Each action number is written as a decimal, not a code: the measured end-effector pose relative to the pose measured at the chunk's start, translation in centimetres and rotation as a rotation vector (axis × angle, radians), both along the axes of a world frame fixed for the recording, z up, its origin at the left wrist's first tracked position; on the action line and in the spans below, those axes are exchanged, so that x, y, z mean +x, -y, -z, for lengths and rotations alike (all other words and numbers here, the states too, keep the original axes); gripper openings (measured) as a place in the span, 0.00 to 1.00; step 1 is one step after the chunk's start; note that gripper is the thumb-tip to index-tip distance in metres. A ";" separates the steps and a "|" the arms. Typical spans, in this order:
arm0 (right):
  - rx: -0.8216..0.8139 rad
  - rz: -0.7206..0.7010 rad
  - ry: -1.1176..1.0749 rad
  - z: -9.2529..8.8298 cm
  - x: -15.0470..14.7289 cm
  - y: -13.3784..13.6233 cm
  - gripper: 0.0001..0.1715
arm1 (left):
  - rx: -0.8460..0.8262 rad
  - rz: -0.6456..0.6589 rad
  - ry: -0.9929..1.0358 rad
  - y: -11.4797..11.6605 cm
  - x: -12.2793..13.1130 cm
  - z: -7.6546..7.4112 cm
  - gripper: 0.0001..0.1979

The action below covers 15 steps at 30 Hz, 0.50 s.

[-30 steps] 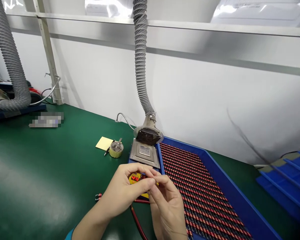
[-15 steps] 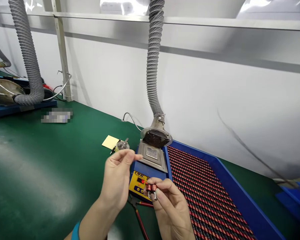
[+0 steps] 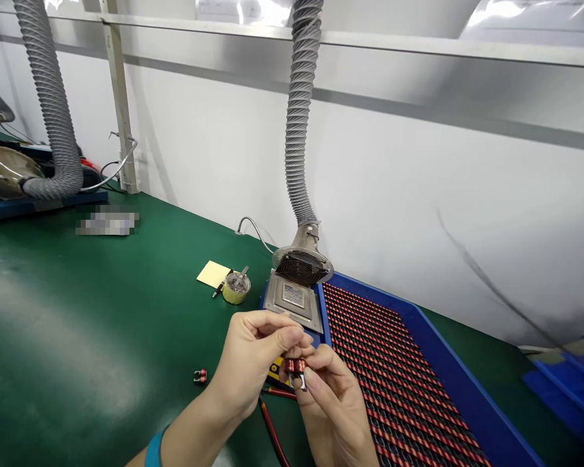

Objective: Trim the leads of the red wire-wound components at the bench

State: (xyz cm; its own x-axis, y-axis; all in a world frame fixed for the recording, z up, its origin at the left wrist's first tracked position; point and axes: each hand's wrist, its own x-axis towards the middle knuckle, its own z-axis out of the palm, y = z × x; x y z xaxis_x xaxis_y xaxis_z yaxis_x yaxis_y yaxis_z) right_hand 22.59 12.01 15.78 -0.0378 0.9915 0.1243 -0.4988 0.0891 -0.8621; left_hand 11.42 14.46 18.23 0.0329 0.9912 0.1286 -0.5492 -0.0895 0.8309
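Between the thumb and fingertips of my right hand (image 3: 333, 405) sits a small copper-wound coil (image 3: 296, 366) with a pale metal piece at its lower end. My left hand (image 3: 260, 357) is closed in a pinch just above the coil, fingertips close to its top. Whatever those fingers hold, if anything, is hidden. Another small coil (image 3: 200, 376) lies on the green bench left of my left wrist. Below my hands are red-handled pliers (image 3: 272, 428), their jaws partly hidden. Behind my hands stands a solder pot (image 3: 292, 298) with a metal top; its yellow panel is mostly covered.
A blue tray (image 3: 472, 376) holding rows of copper coils lies at right. Beyond the solder pot hangs a flexible duct (image 3: 299, 130) with a fan hood. A yellow tin (image 3: 235, 295), a pen and a notepad (image 3: 211, 274) lie at its left. Blue bins (image 3: 564, 395) stand far right.
My left hand has moved right and down to the coil in my right hand, uncovering the tin. A loose coil now shows on the bench. My right hand keeps its grip.
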 end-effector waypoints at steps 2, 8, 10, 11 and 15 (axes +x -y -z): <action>-0.009 -0.043 0.017 -0.1 0.2 0.2 0.06 | 0.020 -0.099 0.078 -0.1 -0.4 0.0 0.05; -0.065 -0.110 0.105 0.1 2.5 0.4 0.05 | 0.121 -0.408 -0.158 1.1 -4.8 0.0 0.05; -0.111 -0.113 0.154 -0.1 3.6 0.4 0.06 | 0.201 -0.414 -0.509 2.2 -6.6 0.9 0.04; -0.131 -0.120 0.174 -0.3 4.3 0.3 0.08 | 0.279 -0.397 -0.684 3.0 -7.5 1.8 0.03; -0.167 -0.106 0.259 -1.3 7.0 -0.6 0.18 | 0.604 -0.331 -1.198 7.0 -10.0 8.0 0.04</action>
State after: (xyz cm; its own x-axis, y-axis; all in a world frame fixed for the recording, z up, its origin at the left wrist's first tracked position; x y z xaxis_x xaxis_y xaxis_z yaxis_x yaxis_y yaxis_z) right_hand 29.62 12.63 17.12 -0.1510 0.9862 -0.0672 -0.2596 -0.1051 -0.9600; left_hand 1.40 7.47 10.20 0.2033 0.7758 0.5974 0.5837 -0.5859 0.5622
